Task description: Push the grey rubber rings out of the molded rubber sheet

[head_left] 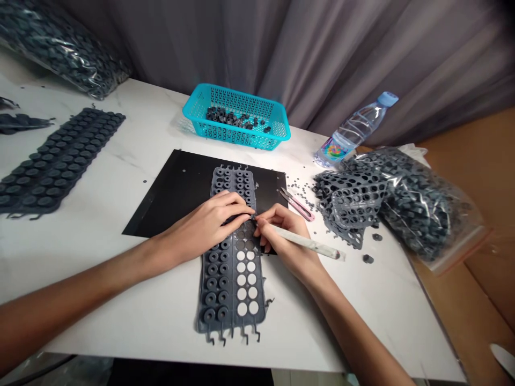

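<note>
Grey sheet lies lengthwise in front of the person, its far part on a black mat, its near end on the white table. Round pieces fill its left columns, while the near rows on the right are open holes (the table shows through most of them). The left hand lies over the sheet, thumb and fingertips drawn together, though whether they pinch a piece I cannot tell; the right hand grips a slim white tool like a pen, its tip hard to make out. The step in hand looks like freeing pieces row by row where the holes end, so the next move would call for a steady sheet and a careful tip. Farther out are a blue basket of loose pieces, a pink-handled tool, holed scraps and a bottle
</note>
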Action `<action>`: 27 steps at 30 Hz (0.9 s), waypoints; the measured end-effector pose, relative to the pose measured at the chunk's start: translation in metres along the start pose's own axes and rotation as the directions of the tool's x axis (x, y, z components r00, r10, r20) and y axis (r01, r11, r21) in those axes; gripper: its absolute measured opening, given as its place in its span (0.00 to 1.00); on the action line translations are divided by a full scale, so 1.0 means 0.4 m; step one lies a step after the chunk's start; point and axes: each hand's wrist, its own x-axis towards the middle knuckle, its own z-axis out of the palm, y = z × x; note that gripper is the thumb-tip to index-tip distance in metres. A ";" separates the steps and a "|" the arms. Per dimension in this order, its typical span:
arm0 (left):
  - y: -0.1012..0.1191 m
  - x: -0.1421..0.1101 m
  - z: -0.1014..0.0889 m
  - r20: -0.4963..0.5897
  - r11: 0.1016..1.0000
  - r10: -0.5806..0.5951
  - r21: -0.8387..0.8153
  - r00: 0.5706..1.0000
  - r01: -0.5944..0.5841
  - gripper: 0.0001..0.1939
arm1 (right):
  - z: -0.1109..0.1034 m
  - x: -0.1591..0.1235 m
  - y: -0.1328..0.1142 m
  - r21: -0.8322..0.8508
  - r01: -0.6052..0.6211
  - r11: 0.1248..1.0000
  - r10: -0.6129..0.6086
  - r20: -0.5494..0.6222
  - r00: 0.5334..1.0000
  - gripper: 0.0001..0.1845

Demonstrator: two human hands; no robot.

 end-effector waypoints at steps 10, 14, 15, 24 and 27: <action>-0.006 -0.001 0.001 0.010 0.999 0.025 0.025 1.000 -0.025 0.12 | 0.006 -0.006 -0.012 -0.075 0.012 0.997 -0.014 -0.031 0.999 0.05; -0.004 0.000 -0.002 0.006 0.996 0.052 0.077 0.999 -0.052 0.12 | 0.004 -0.006 -0.001 -0.086 0.024 0.996 -0.025 -0.014 1.000 0.05; -0.001 0.000 -0.003 0.011 0.992 0.068 0.108 0.998 -0.069 0.12 | 0.005 -0.006 0.001 -0.098 0.030 0.995 -0.031 -0.013 0.999 0.05; 0.028 0.013 -0.005 -0.033 0.957 0.145 0.260 0.989 -0.131 0.10 | 0.015 -0.016 -0.032 -0.438 0.149 0.887 -0.162 0.007 0.987 0.09; 0.021 0.047 -0.045 -0.303 0.969 -0.163 -0.228 0.939 0.095 0.08 | 0.018 -0.018 -0.038 -0.474 0.153 0.867 -0.170 0.008 0.985 0.09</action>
